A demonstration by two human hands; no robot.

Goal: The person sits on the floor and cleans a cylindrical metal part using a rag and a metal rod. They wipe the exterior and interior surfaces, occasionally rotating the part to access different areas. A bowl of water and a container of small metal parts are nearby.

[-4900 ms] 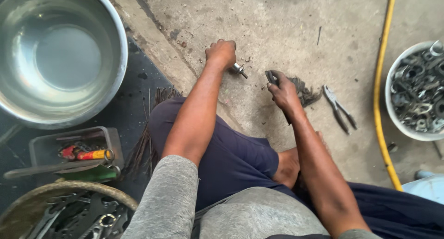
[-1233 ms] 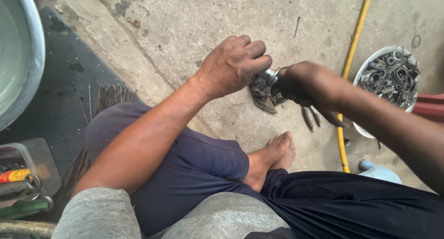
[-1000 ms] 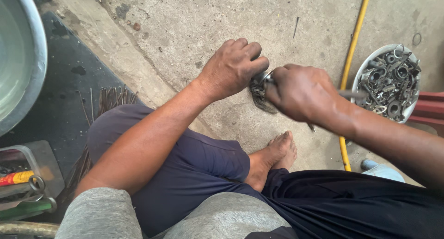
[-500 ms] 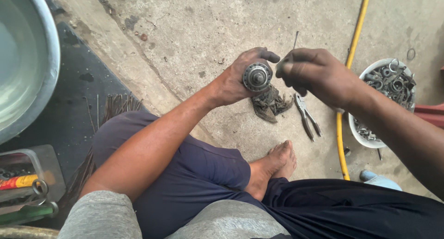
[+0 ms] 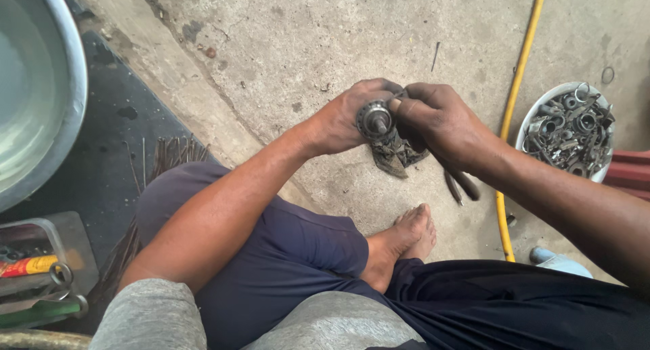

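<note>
My left hand (image 5: 342,120) grips a small round greasy metal hub part (image 5: 374,118) with its end turned up toward me. The fingers of my right hand (image 5: 437,120) pinch at the rim of that same part from the right. A dirty dark rag (image 5: 396,154) lies on the concrete just under both hands. Behind my right wrist, a pair of pliers (image 5: 460,184) rests on the floor, partly hidden.
A white bowl (image 5: 542,110) of several metal rings and parts stands at the right, beside a yellow hose (image 5: 518,86). A large steel basin (image 5: 64,93) sits at the left, a tool tray (image 5: 64,238) at lower left. My bare foot (image 5: 403,238) rests below the hands.
The hub has stayed in my left hand. My right hand, which was raised with pinched fingers half a second ago, has come back down onto the hub. The view has shifted slightly.
</note>
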